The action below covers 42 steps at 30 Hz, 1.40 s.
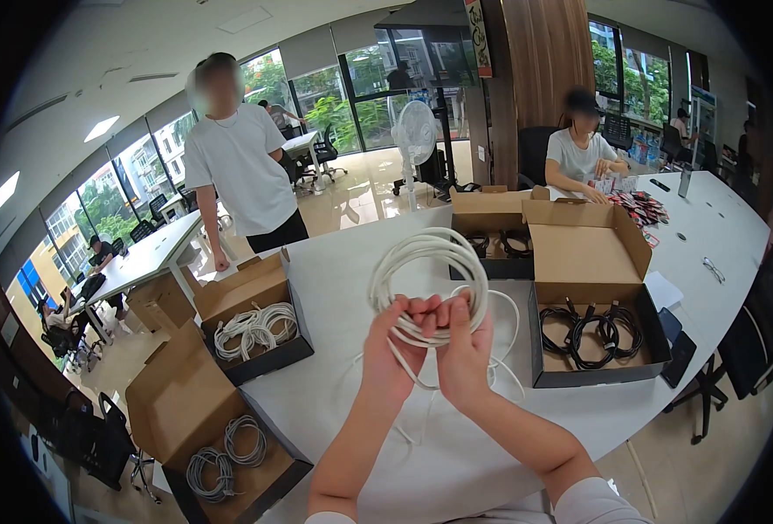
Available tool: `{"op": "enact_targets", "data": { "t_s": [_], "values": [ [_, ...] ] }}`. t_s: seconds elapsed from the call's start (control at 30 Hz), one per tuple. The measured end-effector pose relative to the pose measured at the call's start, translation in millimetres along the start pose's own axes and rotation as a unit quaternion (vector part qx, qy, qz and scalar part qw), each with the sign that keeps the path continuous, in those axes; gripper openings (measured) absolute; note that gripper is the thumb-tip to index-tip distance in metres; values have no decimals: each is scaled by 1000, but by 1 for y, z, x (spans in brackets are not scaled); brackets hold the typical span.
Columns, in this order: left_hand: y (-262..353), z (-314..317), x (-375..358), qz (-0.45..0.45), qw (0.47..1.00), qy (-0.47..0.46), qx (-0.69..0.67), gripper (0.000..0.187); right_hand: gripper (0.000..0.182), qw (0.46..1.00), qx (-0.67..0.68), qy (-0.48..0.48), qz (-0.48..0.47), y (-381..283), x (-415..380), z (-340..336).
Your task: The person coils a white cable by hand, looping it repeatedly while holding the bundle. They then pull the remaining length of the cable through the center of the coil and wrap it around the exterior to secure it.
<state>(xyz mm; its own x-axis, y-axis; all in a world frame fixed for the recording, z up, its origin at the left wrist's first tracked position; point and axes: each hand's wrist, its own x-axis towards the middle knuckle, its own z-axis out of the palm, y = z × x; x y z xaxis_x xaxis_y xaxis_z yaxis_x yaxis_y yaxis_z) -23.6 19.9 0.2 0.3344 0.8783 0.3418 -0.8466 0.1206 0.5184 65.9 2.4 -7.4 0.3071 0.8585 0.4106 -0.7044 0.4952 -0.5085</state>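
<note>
A coil of white cable (386, 271) is held up over the white table (334, 262) in both hands. My left hand (397, 336) grips the lower left of the coil, its fingers wrapped round the strands. Beside it, my right hand (463, 336) is closed on the lower right of the same coil, thumb up along the front. The fingers of the two hands almost meet in the middle. Loose loops of the cable hang below and to the right, trailing onto the tabletop.
Left, one open box (274, 367) holds white cables (255, 330) and another (268, 489) grey coils (212, 472). Right, open boxes (570, 377) hold black cables (591, 336). A person (242, 175) stands across the table; another (578, 157) sits by small packets (638, 210). Glasses (714, 270) lie far right.
</note>
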Motion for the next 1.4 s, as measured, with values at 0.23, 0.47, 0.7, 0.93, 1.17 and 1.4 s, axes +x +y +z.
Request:
{"op": "enact_targets", "data": {
  "t_s": [0.23,0.47,0.7,0.93,1.17,1.4],
  "values": [
    [22,11,-1,118,982,146,20,13,35,937,-326,-125,-28,9,-2,-16],
    [60,-3,-12,287,951,107,51,14,22,972,-204,-71,-96,-24,22,-23],
    [71,-11,-13,278,956,76,-52,13,51,746,-483,-347,301,-57,29,-18],
    [48,7,-19,225,971,85,-16,12,20,931,-129,-155,305,-15,44,-35],
    [36,3,-4,-3,987,135,89,8,14,970,-197,-129,65,-34,37,-33],
    [33,5,-8,36,962,118,244,24,33,965,-166,-175,101,-51,22,-12]
  ]
}}
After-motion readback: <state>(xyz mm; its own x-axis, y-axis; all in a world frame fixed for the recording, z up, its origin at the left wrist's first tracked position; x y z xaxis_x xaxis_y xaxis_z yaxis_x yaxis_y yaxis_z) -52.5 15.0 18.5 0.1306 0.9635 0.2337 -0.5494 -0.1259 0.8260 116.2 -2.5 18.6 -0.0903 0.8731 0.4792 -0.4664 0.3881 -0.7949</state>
